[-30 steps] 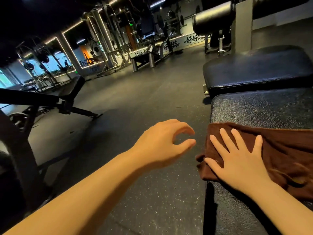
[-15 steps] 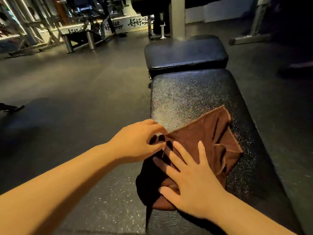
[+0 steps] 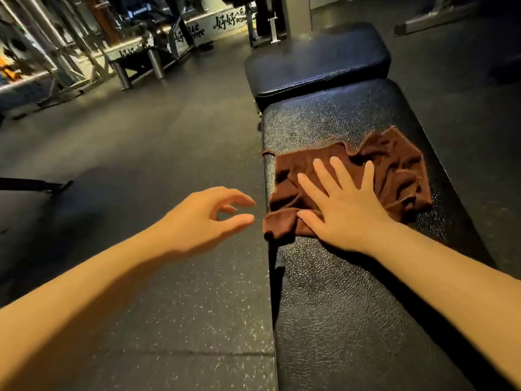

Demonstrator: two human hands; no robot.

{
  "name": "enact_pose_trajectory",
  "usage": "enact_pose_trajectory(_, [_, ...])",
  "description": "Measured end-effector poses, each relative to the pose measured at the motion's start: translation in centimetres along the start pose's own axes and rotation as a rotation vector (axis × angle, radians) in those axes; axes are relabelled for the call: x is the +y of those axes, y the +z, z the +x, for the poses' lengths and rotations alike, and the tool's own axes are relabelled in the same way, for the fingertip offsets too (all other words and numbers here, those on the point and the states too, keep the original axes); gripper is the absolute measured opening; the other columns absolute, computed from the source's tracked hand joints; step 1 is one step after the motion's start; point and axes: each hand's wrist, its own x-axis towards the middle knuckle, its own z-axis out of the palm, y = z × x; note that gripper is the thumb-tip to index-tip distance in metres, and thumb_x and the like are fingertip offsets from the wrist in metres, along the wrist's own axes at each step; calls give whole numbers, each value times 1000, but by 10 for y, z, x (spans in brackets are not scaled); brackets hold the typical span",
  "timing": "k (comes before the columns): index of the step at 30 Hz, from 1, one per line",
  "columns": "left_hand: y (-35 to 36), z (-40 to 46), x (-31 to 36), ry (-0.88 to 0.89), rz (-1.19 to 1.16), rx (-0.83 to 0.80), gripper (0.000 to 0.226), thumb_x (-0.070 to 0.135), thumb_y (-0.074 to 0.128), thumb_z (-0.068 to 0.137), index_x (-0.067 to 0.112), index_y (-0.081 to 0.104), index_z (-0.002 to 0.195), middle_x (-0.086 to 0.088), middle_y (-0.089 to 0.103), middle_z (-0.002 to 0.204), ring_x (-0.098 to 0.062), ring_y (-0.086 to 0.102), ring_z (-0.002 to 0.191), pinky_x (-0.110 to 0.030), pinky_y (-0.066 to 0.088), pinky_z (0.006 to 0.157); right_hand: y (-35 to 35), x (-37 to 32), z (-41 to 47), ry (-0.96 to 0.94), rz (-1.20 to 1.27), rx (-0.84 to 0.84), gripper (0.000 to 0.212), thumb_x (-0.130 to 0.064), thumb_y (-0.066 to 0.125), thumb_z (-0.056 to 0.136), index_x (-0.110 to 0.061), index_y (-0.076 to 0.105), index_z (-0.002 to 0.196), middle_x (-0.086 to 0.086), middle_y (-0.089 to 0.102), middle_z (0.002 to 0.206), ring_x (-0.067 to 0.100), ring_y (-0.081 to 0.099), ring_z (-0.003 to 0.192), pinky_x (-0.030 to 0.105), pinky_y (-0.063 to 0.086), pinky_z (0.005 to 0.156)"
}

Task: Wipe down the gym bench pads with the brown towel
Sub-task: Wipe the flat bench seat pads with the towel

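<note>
Dim gym, long desk pad (image 3: pixel 352 320): towel (image 3: pixel 394 170) flat under right grip (image 3: pixel 342 213), pressed wide; left grip (image 3: pixel 203 218) loose, empty; far pad (image 3: pixel 315 60) apparently unwiped.

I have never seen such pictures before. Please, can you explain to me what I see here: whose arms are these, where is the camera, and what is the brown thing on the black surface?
No machine here: a person wears the camera on the head, looking down at their own arms. The right hand presses flat, fingers spread, on a brown towel lying crumpled on the long bench pad. The left hand hangs beside the bench over the gym floor, fingers loosely curled, holding nothing. A smaller seat pad lies further ahead.
</note>
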Motion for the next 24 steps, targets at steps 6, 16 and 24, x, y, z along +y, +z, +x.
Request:
enact_pose_trajectory(6, [22,10,-6,27,96,-104,33,53,60,89,34,60,116,10,61,122,-8,61,111,-31,50,97,21,-42,-70,-360,-21,74,63,-48,30,89,-26,46,146,8,42,153,38,38,140,80,20,102])
enact_pose_trajectory(16, [53,47,43,376,460,-33,40,45,54,95,32,55,133,7,51,133,-17,51,120,-35,49,87,20,-33,-171,-536,-34,-8,60,-51,37,94,-31,38,151,1,38,156,33,27,146,69,12,104])
enact_pose_trajectory(24, [69,31,-11,536,545,-162,68,52,42,91,17,38,150,-16,34,157,-38,38,140,-58,45,102,14,-32,-155,-352,74,-17,63,-59,13,102,-30,50,144,-7,46,150,20,44,138,80,28,96])
